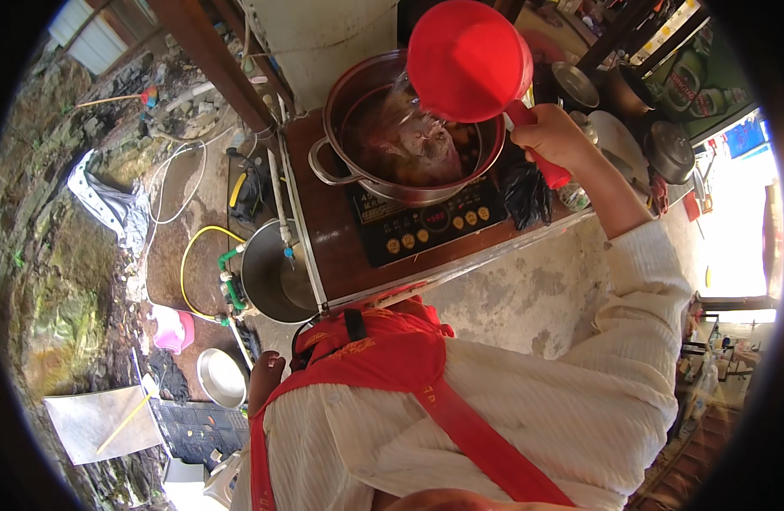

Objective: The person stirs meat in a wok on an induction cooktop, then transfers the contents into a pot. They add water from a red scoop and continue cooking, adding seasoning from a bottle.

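Note:
My right hand point(552, 136) is closed around the handle of a red plastic water scoop point(469, 60). The scoop is tipped over a wide steel pot point(400, 189), and clear water runs from its rim into the pot. Brownish liquid with pieces of food in it churns where the water lands; what the pieces are is hard to make out. Under the pot is a black induction cooker point(430, 230) with round lit buttons. My left hand point(268, 375) hangs low beside my red apron point(366, 349), away from the pot, its fingers mostly hidden in shadow.
The cooker stands on a brown table point(324, 255). A black plastic bag point(527, 198) lies beside it, with lidded pots point(669, 153) farther right. At left are a deep metal tub point(277, 272) under a tap, a yellow hose point(187, 264), a pink container point(172, 330) and a metal basin point(221, 377).

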Motion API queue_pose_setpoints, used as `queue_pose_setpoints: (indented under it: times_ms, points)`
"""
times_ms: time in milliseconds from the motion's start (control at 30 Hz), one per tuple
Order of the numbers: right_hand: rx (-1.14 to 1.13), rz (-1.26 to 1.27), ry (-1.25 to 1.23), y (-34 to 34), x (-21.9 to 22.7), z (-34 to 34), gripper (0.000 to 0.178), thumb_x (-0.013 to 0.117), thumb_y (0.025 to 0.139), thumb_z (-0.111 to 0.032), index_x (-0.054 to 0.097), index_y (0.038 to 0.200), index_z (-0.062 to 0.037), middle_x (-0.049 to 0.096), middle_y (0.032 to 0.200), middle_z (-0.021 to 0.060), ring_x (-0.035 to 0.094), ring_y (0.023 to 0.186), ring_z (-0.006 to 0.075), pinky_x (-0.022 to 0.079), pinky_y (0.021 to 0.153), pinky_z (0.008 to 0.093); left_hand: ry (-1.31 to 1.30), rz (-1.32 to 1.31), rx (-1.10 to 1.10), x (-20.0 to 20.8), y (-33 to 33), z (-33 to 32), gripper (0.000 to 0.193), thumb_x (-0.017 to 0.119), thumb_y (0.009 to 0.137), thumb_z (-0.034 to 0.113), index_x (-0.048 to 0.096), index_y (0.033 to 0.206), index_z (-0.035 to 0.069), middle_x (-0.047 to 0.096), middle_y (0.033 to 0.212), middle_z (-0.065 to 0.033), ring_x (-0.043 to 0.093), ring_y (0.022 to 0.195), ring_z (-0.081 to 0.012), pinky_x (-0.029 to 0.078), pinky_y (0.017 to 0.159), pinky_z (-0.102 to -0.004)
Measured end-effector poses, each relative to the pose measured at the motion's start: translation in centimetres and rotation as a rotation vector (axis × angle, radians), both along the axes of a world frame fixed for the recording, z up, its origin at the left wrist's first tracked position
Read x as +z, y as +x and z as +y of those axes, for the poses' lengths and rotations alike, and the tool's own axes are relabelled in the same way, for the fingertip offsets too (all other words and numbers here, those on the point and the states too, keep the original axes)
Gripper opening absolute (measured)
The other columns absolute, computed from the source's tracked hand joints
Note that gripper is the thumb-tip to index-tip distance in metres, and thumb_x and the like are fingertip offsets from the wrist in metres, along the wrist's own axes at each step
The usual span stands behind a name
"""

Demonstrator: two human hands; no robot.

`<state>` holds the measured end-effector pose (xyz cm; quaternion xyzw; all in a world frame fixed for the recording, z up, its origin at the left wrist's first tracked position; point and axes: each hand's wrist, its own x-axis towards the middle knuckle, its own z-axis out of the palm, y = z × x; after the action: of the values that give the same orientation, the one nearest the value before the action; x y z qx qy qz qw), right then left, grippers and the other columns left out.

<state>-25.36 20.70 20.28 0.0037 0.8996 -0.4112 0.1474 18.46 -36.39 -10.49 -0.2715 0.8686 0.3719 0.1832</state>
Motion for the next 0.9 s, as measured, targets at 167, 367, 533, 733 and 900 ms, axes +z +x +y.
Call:
queue_pose_setpoints:
  times_ms: [167, 367, 533, 733, 900]
  points:
    - [-0.009, 0.097, 0.149, 0.0, -0.7, -0.3, 0.026, 0.071, 0.082, -0.020, 0.065, 0.089, 0.0044, 0.064, 0.069, 0.0067, 0.063, 0.057, 0.0144, 0.050, 0.054, 0.0337, 0.036, -0.027, 0.088, -2.4, 2.1, -1.0, 0.037, 0.069, 0.095, 0.031, 0.071, 0.119, 0.002, 0.077, 0.109, -0.0195, 0.075, 0.104, -0.0329, 0.057, 0.090, -0.0422]
    - [0.070, 0.518, 0.724, 1.6, -1.7, -2.1, 0.023, 0.069, 0.084, -0.018, 0.062, 0.098, -0.0004, 0.073, 0.083, 0.0214, 0.074, 0.076, 0.0391, 0.056, 0.066, 0.0512, 0.016, -0.030, 0.102, -3.9, 4.4, -2.9, 0.037, 0.070, 0.094, 0.031, 0.071, 0.117, 0.002, 0.077, 0.107, -0.0195, 0.075, 0.103, -0.0331, 0.058, 0.089, -0.0426]
    - [0.001, 0.586, 0.899, 3.7, -1.6, -4.2, 0.032, 0.067, 0.088, -0.021, 0.058, 0.106, 0.0044, 0.074, 0.093, 0.0290, 0.073, 0.087, 0.0460, 0.059, 0.075, 0.0554, 0.003, -0.020, 0.091, -3.1, 4.9, -4.4, 0.037, 0.070, 0.094, 0.030, 0.071, 0.117, 0.001, 0.077, 0.105, -0.0194, 0.075, 0.102, -0.0329, 0.057, 0.089, -0.0428]
    - [-0.194, 0.738, 0.865, 7.1, -0.1, -9.0, 0.022, 0.061, 0.091, -0.017, 0.058, 0.101, 0.0019, 0.074, 0.089, 0.0254, 0.074, 0.086, 0.0456, 0.059, 0.070, 0.0550, 0.067, 0.005, 0.033, -4.2, 4.7, -11.0, 0.035, 0.070, 0.095, 0.028, 0.070, 0.118, 0.001, 0.077, 0.106, -0.0195, 0.075, 0.101, -0.0331, 0.057, 0.089, -0.0431]
    - [-0.345, 0.200, -0.410, 13.5, 2.3, -20.4, 0.016, 0.066, 0.091, -0.013, 0.065, 0.099, 0.0004, 0.067, 0.075, 0.0098, 0.067, 0.061, 0.0216, 0.055, 0.055, 0.0347, 0.088, 0.125, -0.143, -7.3, 5.2, -21.6, 0.034, 0.072, 0.094, 0.026, 0.069, 0.118, 0.001, 0.076, 0.105, -0.0204, 0.075, 0.096, -0.0351, 0.059, 0.084, -0.0434]
